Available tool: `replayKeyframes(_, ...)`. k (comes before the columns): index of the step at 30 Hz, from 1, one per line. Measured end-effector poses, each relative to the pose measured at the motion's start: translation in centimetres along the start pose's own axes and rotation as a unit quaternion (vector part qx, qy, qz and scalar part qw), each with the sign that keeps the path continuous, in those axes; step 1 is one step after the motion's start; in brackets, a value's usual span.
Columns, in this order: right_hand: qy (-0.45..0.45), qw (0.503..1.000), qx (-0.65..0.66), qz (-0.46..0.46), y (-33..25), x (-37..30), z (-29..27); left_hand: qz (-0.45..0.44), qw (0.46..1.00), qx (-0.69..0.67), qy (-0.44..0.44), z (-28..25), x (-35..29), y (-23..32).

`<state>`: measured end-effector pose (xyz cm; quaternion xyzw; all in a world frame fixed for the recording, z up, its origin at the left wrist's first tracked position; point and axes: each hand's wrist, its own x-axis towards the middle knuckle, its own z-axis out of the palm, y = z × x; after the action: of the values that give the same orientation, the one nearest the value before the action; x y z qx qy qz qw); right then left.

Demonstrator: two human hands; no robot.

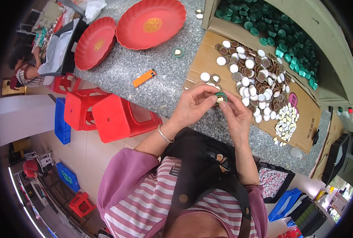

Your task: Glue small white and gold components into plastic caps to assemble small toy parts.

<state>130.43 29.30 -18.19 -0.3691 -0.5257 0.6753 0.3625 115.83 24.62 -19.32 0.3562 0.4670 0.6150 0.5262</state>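
Observation:
Over the counter's near edge, my left hand [193, 105] and my right hand [239, 117] pinch one small round piece between fingers and thumbs. It is a green fluted cup [221, 96] with a cream, heart-like piece in it; the fingertips hide part of its rim. Just beyond the hands, a few white and brown scalloped discs [205, 77] lie on a cardboard sheet [200, 59]. To their right spreads a heap of similar discs [249, 63], and nearer me a pile of small cream pieces [287, 126].
Many green fluted cups [259, 29] fill a box at the far right. Two red scalloped trays [125, 29] [83, 51] stand at the far left. An orange lighter [144, 78] and a green-rimmed piece [178, 52] lie on the granite counter [160, 65]. Red stools [111, 119] stand left; another person [30, 67] sits beyond.

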Motion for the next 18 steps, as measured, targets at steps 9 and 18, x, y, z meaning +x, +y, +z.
replayKeyframes(9, 0.006, 0.999, 0.018, 0.049, -0.3, -0.3, -0.4, -0.018, 0.999, -0.042, 0.009, 0.2, -0.1, -0.3)
replayKeyframes(18, 0.001, 0.996, 0.046, 0.081, -0.7, -0.1, -0.9, 0.139, 0.959, 0.248, -0.026, 0.5, -0.8, 0.5)
